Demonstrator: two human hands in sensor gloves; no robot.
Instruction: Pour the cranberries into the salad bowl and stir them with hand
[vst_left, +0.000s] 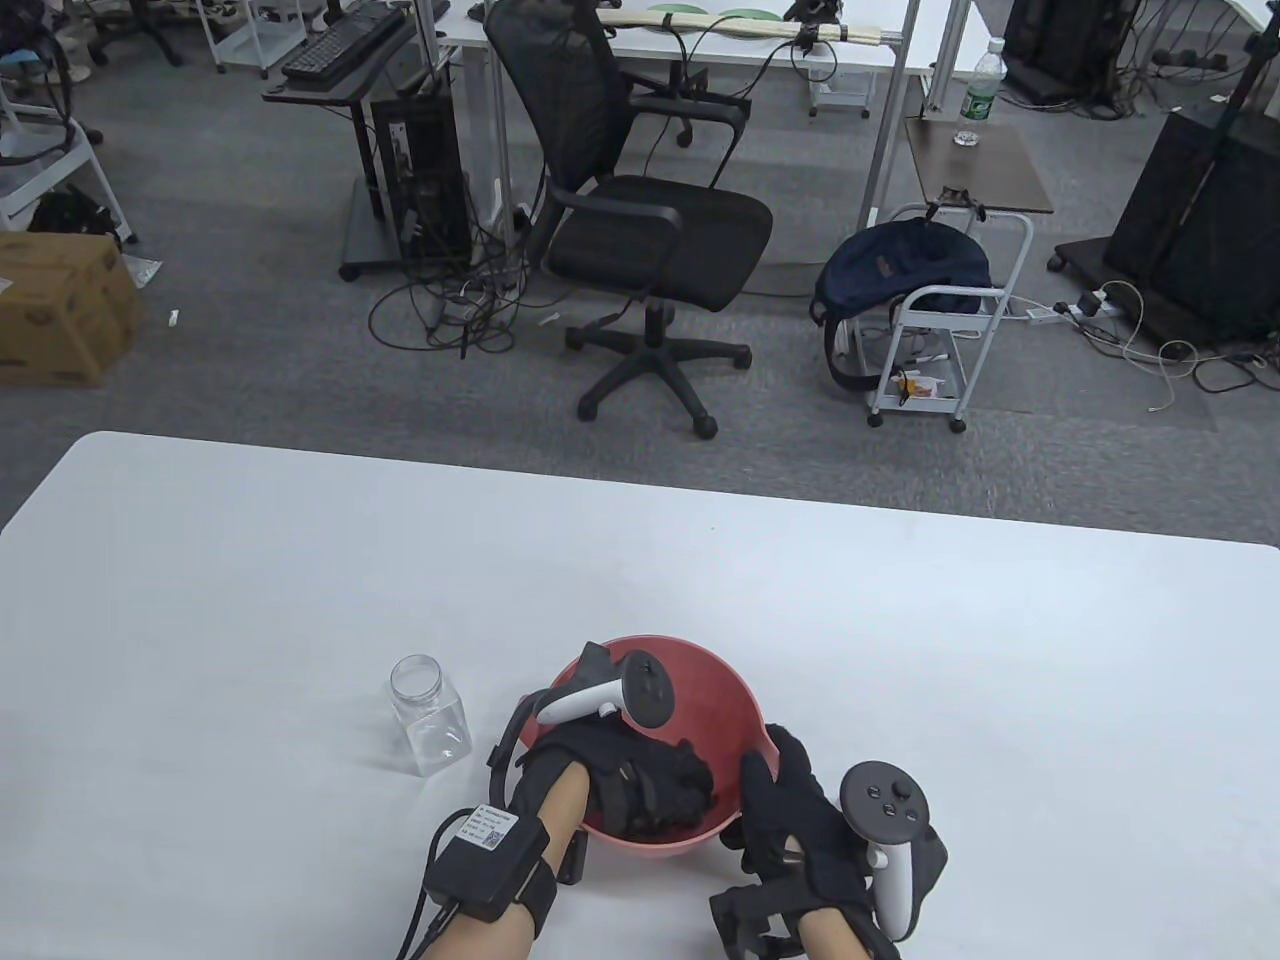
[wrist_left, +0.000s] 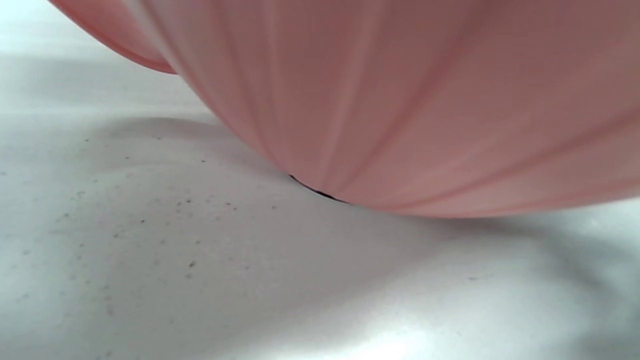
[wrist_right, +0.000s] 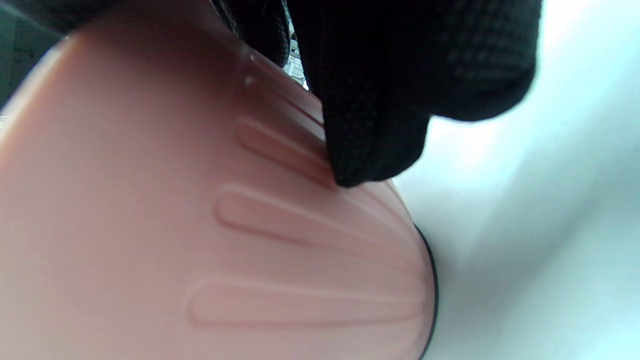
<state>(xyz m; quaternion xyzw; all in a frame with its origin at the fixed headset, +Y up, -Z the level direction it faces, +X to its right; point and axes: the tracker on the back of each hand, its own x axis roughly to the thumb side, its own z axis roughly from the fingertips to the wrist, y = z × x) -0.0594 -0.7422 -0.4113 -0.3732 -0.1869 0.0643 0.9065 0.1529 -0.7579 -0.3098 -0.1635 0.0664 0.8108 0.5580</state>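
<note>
Knit-gloved fingers (wrist_right: 380, 150) of the right hand (vst_left: 800, 820) curled on the ribbed pink plastic bowl (vst_left: 745, 720), left hand (vst_left: 620, 765) buried inside, finger state unclear, clear square jar (vst_left: 430, 715) stood lower left.

Pink ribbed salad bowl (vst_left: 745, 715) sits upright at the near edge of the white table (vst_left: 300, 560). Clear plastic jar (vst_left: 430, 715), lid off, looks empty, standing just left of it.

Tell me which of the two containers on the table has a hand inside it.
The red salad bowl: the left hand reaches down into it. The clear jar stands upright to its left, apart and untouched.
</note>
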